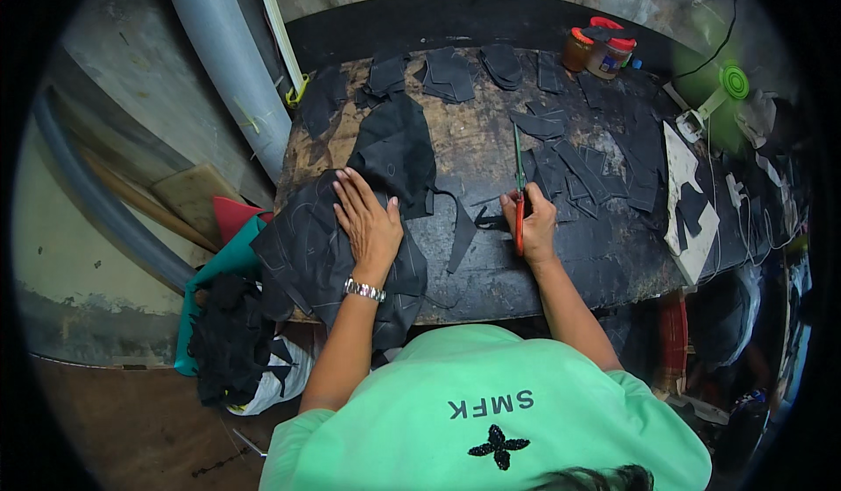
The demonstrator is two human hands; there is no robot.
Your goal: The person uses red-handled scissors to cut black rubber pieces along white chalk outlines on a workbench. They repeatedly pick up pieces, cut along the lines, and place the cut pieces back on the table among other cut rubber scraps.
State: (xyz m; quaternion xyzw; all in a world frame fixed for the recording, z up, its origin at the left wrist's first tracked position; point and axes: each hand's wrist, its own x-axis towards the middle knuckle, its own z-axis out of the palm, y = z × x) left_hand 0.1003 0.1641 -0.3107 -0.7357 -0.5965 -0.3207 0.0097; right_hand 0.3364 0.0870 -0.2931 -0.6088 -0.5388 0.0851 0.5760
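Left hand [370, 221] lies flat, fingers spread, pressing a folded stack of dark chalk-marked fabric [307, 254] at the near-left edge of the worktop [473, 136]. It grips nothing, just holds the cloth down. Right hand [530, 221] is closed around the orange handles of the scissors [519, 195], with the blades pointing far, toward the middle of the worktop, among small dark offcuts. A larger dark fabric piece [396, 149] lies just beyond the left hand. Cut dark pieces [574, 171] are scattered right of the scissors, and more are laid in a row along the far edge. Two orange-lidded jars [596, 51] stand at the far right; a white pattern card [688, 202] is at the right edge.

Step in hand, as judged: cutting pieces from dark cloth, with the scissors between cuts or trimming a scrap. A next cut would need the cloth kept flat under the left palm and the blades lined up on a chalk line; the lines are faint on dark cloth, so drift is the likely risk.
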